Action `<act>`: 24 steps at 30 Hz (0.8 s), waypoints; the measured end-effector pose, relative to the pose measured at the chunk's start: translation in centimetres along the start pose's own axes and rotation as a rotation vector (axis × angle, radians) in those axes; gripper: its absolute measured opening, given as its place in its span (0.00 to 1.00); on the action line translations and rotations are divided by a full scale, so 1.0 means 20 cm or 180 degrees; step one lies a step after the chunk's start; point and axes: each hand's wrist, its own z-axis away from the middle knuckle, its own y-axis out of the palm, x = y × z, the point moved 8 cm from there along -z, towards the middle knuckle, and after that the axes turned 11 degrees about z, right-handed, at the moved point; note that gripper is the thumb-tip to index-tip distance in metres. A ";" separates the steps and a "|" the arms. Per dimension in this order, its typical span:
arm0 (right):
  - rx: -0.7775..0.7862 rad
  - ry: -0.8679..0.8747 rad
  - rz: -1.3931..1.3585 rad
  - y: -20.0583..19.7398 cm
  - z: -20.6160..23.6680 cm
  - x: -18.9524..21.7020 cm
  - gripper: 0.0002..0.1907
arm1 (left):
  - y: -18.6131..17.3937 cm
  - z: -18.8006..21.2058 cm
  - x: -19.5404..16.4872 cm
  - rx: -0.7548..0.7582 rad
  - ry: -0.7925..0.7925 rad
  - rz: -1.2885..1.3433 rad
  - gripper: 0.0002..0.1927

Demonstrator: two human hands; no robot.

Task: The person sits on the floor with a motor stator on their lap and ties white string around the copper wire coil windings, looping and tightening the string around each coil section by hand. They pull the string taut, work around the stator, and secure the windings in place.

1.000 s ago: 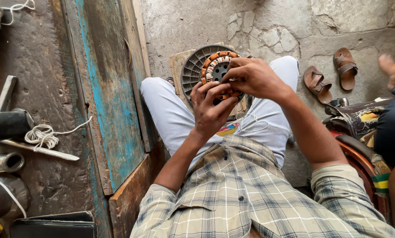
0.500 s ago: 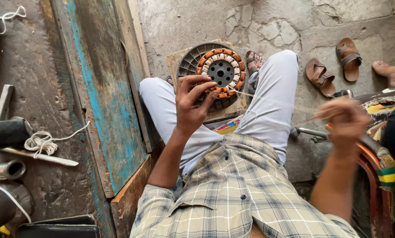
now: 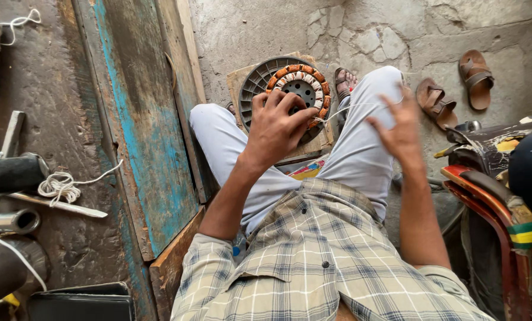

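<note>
The round motor stator (image 3: pixel 298 89), ringed with copper-orange coils, lies flat on a small wooden board (image 3: pixel 242 80) on the floor between the person's knees, toward 12 o'clock in the view. Being round, it has no long axis; its open centre faces up at the camera.

The left hand (image 3: pixel 278 128) rests on the stator's near edge, at about 6 o'clock of the ring, with fingers spread and bent onto the coils. Its fingertips press down on the windings; whether they pinch anything cannot be told.

A thin white string (image 3: pixel 352 107) runs from the stator's 4 o'clock edge out toward 3 o'clock, nearly level, to the right hand (image 3: pixel 399 128). That hand is raised beside the right knee, well apart from the stator, motion-blurred, with fingers extended and apart; whether the string is gripped between them cannot be told.

At 1 to 2 o'clock a pair of brown sandals (image 3: pixel 456 89) lies on the concrete floor. At 9 o'clock stands a blue-painted wooden plank (image 3: pixel 135 131), and beyond it a coil of white cord (image 3: pixel 58 187).
</note>
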 end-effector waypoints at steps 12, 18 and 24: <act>0.0748 0.0236 -0.2345 -0.12 0.11 -0.01 0.11 | 0.07 -0.03 0.04 0.0019 0.0058 0.0188 0.07; -0.0071 -0.0452 -0.2072 -0.37 0.13 0.05 0.12 | 0.09 -0.03 0.00 -0.0035 0.0391 0.0256 0.08; -0.0007 -0.0960 -0.2158 -0.53 0.09 0.25 0.11 | 0.06 -0.06 0.01 0.0391 0.0376 0.0256 0.07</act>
